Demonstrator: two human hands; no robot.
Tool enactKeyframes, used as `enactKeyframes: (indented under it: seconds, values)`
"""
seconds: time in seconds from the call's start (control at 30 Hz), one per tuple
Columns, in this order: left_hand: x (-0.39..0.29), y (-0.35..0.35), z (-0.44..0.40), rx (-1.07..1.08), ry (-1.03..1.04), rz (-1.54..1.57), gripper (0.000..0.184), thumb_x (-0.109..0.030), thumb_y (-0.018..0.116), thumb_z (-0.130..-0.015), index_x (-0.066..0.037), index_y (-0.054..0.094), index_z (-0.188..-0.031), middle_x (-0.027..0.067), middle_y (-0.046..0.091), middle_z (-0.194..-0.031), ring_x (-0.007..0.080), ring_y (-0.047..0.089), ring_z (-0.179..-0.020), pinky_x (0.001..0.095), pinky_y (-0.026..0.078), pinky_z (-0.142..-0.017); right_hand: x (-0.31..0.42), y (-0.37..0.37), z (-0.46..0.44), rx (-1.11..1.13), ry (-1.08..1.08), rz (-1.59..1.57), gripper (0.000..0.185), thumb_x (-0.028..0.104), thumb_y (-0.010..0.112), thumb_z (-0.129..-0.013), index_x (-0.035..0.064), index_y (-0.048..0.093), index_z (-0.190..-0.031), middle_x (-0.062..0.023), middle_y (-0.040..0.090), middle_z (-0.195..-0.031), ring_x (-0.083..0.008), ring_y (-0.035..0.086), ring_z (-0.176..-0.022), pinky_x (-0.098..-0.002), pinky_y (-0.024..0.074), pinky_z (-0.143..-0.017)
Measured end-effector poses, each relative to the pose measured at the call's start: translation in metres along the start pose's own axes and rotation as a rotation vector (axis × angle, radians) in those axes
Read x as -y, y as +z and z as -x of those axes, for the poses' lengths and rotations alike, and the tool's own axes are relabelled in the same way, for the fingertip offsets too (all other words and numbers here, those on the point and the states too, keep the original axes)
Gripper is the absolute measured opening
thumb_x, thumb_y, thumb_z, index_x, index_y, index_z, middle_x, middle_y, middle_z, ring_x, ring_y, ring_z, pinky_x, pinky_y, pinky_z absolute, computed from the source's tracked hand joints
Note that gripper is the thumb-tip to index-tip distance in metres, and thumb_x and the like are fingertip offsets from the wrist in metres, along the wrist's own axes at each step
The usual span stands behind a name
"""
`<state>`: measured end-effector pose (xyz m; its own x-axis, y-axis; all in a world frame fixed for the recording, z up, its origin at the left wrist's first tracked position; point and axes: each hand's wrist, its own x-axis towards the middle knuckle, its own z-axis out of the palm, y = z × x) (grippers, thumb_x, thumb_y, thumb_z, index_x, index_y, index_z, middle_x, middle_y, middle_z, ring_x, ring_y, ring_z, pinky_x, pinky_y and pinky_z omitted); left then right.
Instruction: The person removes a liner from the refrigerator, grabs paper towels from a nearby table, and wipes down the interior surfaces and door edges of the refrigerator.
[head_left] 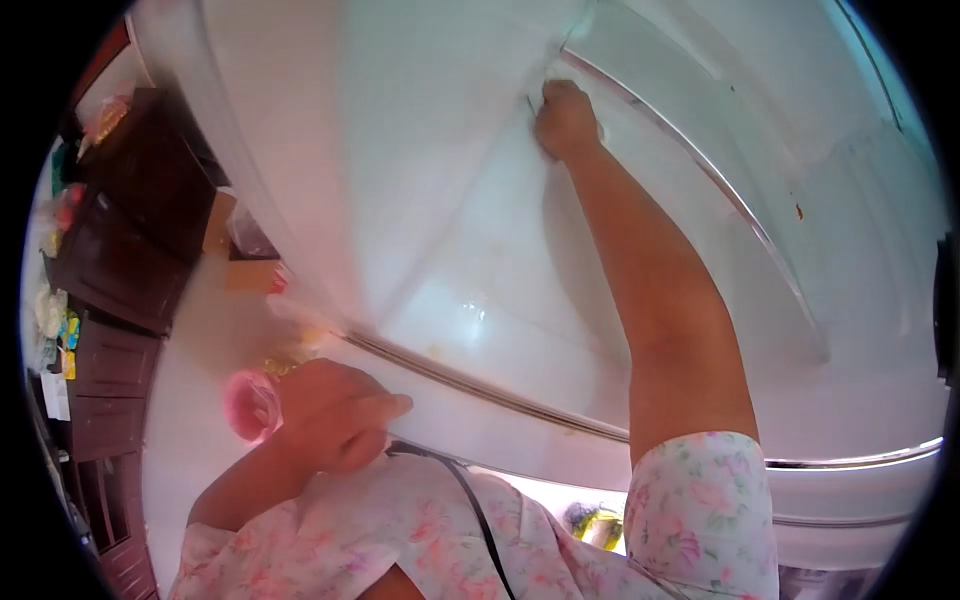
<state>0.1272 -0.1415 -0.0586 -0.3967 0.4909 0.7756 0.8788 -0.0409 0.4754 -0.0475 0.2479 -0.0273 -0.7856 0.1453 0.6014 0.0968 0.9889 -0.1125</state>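
Near the top centre of the frame, the right hand [567, 120] is curled into a fist at the white panel [460, 230], its arm reaching up from a floral sleeve [705, 505], elbow slightly bent — whether it grips anything, I cannot tell. At lower left, well apart, the left hand [335, 412] bends rightward, fingers curled, beside a pink round object [239, 405] — held or not, I cannot tell. Dark cabinets [120, 262] stand at far left.
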Motion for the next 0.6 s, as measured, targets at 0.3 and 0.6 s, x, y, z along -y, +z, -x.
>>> enactKeyframes:
  seconds: [0.3, 0.6]
  values:
    - [-0.006, -0.011, -0.002, 0.049, -0.097, 0.123, 0.019, 0.002, 0.057, -0.075, -0.008, 0.068, -0.088, 0.0028, 0.065, -0.068, 0.0191, 0.059, -0.058, 0.0314, 0.044, -0.055, 0.109, -0.115, 0.133, 0.244, -0.217, -0.536, 0.030, -0.010, 0.048, -0.072, 0.0048, 0.064, -0.093, -0.0156, 0.061, -0.109, -0.0379, 0.054, -0.102, -0.0385, 0.0462, -0.088]
    - [0.002, -0.019, 0.017, 0.005, -0.199, 0.322, 0.010, -0.001, 0.057, -0.082, -0.001, 0.065, -0.089, 0.0070, 0.065, -0.073, 0.0188, 0.059, -0.066, 0.0304, 0.044, -0.065, 0.087, -0.203, 0.238, -0.053, 0.095, -0.170, 0.037, -0.004, 0.044, -0.084, 0.0043, 0.061, -0.115, -0.0170, 0.060, -0.114, -0.0336, 0.056, -0.107, -0.0365, 0.0442, -0.094]
